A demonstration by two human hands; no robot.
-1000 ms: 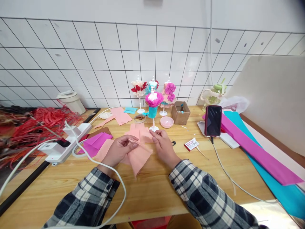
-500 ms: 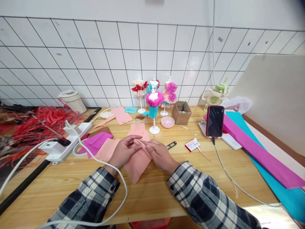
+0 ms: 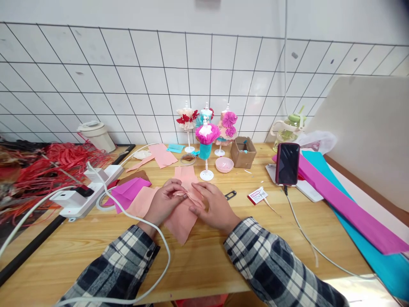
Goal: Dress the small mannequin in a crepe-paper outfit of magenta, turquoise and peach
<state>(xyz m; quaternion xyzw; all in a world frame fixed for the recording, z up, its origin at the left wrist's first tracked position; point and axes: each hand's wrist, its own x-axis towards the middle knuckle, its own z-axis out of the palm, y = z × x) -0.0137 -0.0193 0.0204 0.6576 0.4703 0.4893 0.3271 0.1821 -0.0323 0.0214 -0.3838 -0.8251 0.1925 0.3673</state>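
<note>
Between my two hands is a folded piece of salmon-pink crepe paper [image 3: 191, 195], gathered into pleats. My left hand [image 3: 164, 202] pinches its left end between thumb and fingers. On the other side, my right hand [image 3: 215, 207] has its fingers on top of the paper and its thumb under the edge. Beneath them lies a larger salmon crepe paper sheet [image 3: 181, 226] on the wooden table [image 3: 198, 264]. Just beyond stands a small white dress form [image 3: 206, 147] with a magenta ruffle and turquoise skirt.
Behind are several decorated dress forms [image 3: 187, 123], a pink bowl [image 3: 224, 164] and a cardboard box [image 3: 243, 152]. A power strip [image 3: 92, 192] and white cable [image 3: 169, 251] lie left, the cable crossing my left forearm. A phone [image 3: 287, 164] and rolled crepe paper [image 3: 351, 204] are right.
My right hand's fingers have lifted and stretched over the pleated paper, its thumb moving lower. The left hand keeps its pinch, and the paper has turned slightly.
</note>
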